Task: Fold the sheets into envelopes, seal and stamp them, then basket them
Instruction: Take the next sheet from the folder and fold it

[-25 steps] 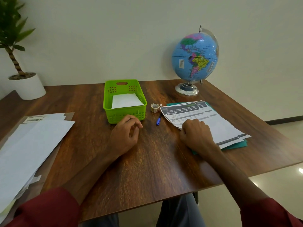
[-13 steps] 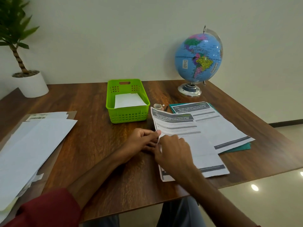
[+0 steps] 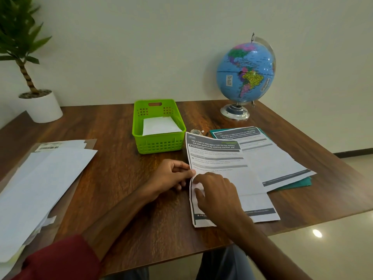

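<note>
Printed sheet [image 3: 226, 178] lies flat on the wooden table [image 3: 121, 178], just in front of me and to the right of centre, its far right part overlapping the rest of the printed stack [image 3: 268, 158] on the teal folder [image 3: 298, 183]. My left hand [image 3: 171, 175] pinches the sheet's left edge about midway down, thumb and forefinger curled onto the paper. My right hand [image 3: 216, 194] rests on top of the sheet near that same edge, fingers bent with the tips pressing down; whether any of them hooks under the paper I cannot tell. Step in hand, as I judge it: squaring this sheet up for its first fold. To do it well I should keep the left pinch light, use the right fingertips as an anchor, line the edges up before committing, then run one firm crease across. Orientation: the long axis runs away from me, tilted slightly so the far end leans left; the dark headline band sits at the far end, near the green basket [image 3: 158, 126], and the footer strip sits at the table's near edge. Printed side faces up. A faint cross crease shows in the lower third. The basket already holds white folded paper [image 3: 160, 127]. Small tape roll [image 3: 195, 131] peeks out behind the sheet's top edge. Plain white sheets [image 3: 40, 178] wait at my left.
</note>
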### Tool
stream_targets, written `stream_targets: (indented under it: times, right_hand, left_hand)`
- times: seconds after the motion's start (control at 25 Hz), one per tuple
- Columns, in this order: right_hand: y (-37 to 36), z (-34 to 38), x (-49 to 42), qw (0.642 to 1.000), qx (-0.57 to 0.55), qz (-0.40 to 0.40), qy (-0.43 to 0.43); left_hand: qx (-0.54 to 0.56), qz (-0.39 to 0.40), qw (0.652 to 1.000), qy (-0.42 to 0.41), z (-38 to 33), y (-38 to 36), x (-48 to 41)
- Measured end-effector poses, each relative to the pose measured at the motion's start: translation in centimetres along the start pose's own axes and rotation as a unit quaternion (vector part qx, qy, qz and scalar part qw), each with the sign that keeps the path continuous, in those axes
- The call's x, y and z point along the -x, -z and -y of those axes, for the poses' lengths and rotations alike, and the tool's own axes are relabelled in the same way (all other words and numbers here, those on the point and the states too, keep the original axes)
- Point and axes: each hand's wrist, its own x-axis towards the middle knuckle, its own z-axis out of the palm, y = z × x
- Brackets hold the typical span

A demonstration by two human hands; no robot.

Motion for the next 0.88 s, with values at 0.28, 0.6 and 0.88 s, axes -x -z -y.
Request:
stream_targets:
  times: [0.28,0.6,0.88]
  right_hand:
    - [-0.3,-0.7,-0.1,0.999,-0.045,-0.027,-0.005]
    - [1.4,-6.2,-2.2,0.986,-0.091,-0.084,-0.109]
    - [1.7,-8.3,-3.9,0.956,-0.237,-0.059,-0.161]
  left_hand:
    - [-0.082,0.001,0.996,-0.04,-0.1,-0.3,0.1]
    - [-0.102,-0.006,0.992,-0.07,-0.1,2.5,0.6]
    - [-0.078,-0.02,0.994,-0.071,1.1,5.6,2.4]
